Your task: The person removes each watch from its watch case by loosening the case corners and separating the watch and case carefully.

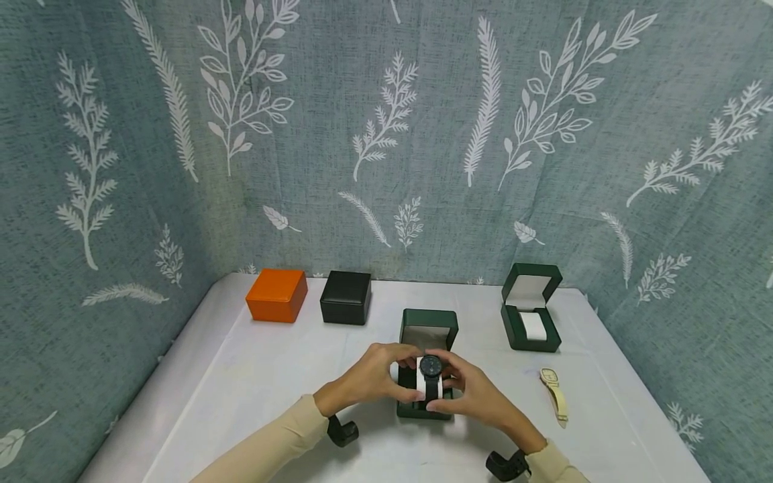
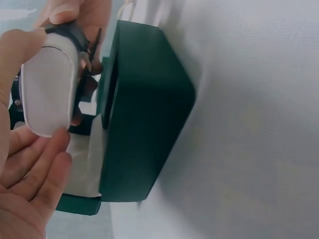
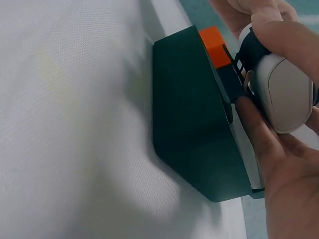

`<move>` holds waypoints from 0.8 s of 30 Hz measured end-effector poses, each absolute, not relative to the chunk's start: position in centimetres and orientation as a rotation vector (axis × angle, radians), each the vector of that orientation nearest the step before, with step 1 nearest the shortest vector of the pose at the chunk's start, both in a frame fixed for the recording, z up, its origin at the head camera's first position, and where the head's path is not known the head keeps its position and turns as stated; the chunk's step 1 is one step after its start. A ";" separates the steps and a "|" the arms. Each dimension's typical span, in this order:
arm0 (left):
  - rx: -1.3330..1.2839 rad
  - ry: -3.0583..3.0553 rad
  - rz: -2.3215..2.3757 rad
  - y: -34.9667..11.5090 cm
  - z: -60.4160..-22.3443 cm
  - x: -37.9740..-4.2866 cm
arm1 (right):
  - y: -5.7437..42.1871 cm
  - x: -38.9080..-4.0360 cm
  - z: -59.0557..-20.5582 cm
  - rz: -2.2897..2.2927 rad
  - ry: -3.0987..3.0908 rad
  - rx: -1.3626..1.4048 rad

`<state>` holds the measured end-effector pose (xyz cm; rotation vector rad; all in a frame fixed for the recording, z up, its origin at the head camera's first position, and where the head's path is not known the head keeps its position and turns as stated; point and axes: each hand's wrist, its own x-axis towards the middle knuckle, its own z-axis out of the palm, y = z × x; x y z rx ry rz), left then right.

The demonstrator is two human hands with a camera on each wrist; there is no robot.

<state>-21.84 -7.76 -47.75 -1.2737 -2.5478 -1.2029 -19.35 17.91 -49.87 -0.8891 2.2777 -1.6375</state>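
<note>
A black wristwatch (image 1: pixel 431 367) with a dark strap is wrapped around a white cushion (image 2: pixel 50 92). My left hand (image 1: pixel 386 376) grips the cushion's left side, thumb and fingers at its edges. From the other side my right hand (image 1: pixel 474 390) holds the same cushion and watch. Both hands are just over an open dark green watch box (image 1: pixel 427 318), its lid standing up at the back. In the right wrist view the white end of the cushion (image 3: pixel 289 97) shows between thumb and fingers, with the strap's loose end and buckle beneath it.
At the back left stand a closed orange box (image 1: pixel 276 296) and a closed black box (image 1: pixel 345 298). Another open green box (image 1: pixel 531 308) with a white cushion (image 1: pixel 533 326) stands at the back right. A gold watch (image 1: pixel 554 396) lies on the white table (image 1: pixel 253 389) in front of it.
</note>
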 end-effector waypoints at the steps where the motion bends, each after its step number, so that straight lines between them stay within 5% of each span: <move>1: -1.267 -2.547 -1.217 -7.8 -47.8 -21.8 | 17.9 -19.4 -49.9 -1.642 2.275 -0.892; 24: -1.169 -2.507 -1.442 -7.8 -48.6 -21.9 | 17.0 -19.4 -49.8 -1.706 2.231 -0.885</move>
